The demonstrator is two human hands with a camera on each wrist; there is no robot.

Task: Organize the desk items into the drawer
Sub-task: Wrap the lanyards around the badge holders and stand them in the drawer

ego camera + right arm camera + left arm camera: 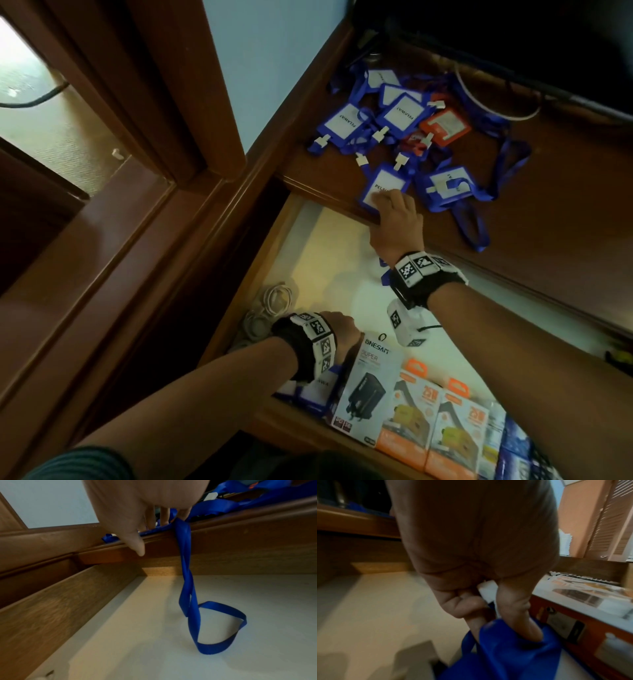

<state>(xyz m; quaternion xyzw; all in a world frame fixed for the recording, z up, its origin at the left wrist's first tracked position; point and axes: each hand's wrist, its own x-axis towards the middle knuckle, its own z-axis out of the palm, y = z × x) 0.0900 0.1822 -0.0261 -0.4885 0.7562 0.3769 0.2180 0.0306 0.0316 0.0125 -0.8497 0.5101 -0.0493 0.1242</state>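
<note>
The right hand (pixel 394 219) lies with straight fingers on a blue badge holder (pixel 380 188) at the desk's (pixel 548 205) near edge. The left hand (pixel 488 574) pinches blue badge holders (pixel 513 649) inside the open drawer (pixel 308 240), left of the charger boxes (pixel 404 394).

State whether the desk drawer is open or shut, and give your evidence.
Open. The drawer is pulled out below the desk edge, its pale floor exposed, with boxes and cables inside and a blue lanyard hanging into it.
</note>
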